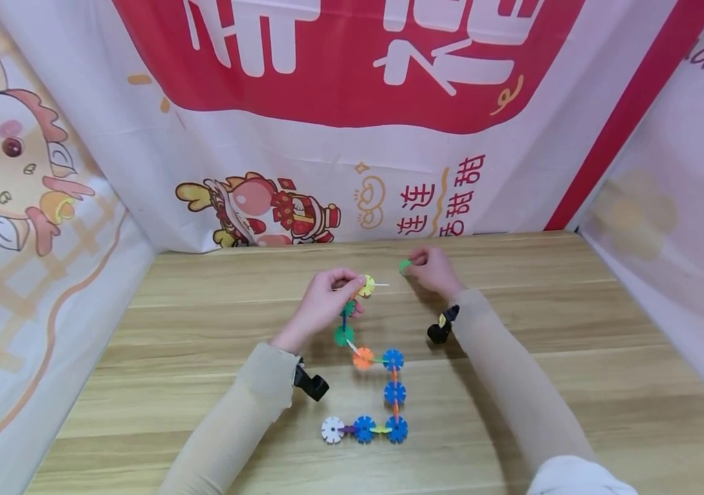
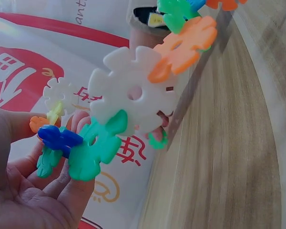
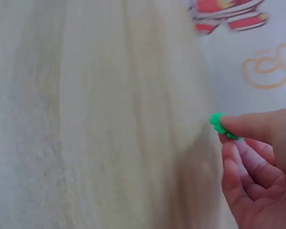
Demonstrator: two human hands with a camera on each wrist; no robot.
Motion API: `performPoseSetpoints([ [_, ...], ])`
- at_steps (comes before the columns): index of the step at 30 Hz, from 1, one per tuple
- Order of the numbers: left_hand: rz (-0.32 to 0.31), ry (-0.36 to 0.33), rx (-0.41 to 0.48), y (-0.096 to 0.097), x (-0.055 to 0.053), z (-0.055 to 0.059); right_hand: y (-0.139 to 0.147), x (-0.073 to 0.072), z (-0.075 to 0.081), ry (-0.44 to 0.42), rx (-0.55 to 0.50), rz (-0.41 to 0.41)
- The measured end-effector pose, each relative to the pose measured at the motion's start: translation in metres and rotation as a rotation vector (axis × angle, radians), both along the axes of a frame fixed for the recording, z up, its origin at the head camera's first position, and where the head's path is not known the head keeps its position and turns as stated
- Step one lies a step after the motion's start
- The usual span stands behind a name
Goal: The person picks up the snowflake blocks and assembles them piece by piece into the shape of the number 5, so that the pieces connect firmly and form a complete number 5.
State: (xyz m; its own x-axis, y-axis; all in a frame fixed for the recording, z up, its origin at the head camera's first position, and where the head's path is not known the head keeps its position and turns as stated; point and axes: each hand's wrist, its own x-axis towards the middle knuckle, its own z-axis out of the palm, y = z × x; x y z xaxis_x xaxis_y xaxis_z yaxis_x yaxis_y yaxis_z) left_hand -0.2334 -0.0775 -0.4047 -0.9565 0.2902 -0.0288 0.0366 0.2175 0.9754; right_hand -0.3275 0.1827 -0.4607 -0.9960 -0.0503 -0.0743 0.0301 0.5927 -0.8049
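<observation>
My left hand pinches the far end of a chain of slotted plastic snowflake discs, thumb by a yellow disc with a white disc standing edge-on beyond it. Dark blue and green discs lie close to its fingers in the left wrist view. From there the chain bends through an orange disc and down a row of blue discs to a white end disc. To the right of the chain's far end, my right hand holds a single bright green disc between thumb and fingertips.
The chain's near part lies on the wood-grain table between my forearms. A printed white and red cloth rises at the table's back edge, with more cloth along both sides. Black wrist cameras hang below each sleeve.
</observation>
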Motion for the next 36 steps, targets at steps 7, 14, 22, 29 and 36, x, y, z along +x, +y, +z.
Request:
performPoseSetpoints([
  [7, 0.02, 0.014, 0.012, 0.0, 0.001, -0.003, 0.009, 0.034, 0.025, 0.013, -0.284, 0.016],
  [14, 0.03, 0.019, -0.003, 0.0, 0.001, -0.003, 0.003, 0.076, 0.048, -0.007, -0.457, 0.083],
  [22, 0.03, 0.017, 0.003, 0.0, 0.0, -0.006, -0.008, 0.096, 0.048, -0.015, -0.509, 0.105],
  [29, 0.036, 0.012, 0.007, 0.0, 0.001, -0.007, -0.012, 0.097, 0.044, -0.017, -0.533, 0.104],
  [36, 0.022, 0.036, 0.0, -0.001, 0.0, -0.009, -0.015, 0.099, 0.047, -0.027, -0.535, 0.109],
])
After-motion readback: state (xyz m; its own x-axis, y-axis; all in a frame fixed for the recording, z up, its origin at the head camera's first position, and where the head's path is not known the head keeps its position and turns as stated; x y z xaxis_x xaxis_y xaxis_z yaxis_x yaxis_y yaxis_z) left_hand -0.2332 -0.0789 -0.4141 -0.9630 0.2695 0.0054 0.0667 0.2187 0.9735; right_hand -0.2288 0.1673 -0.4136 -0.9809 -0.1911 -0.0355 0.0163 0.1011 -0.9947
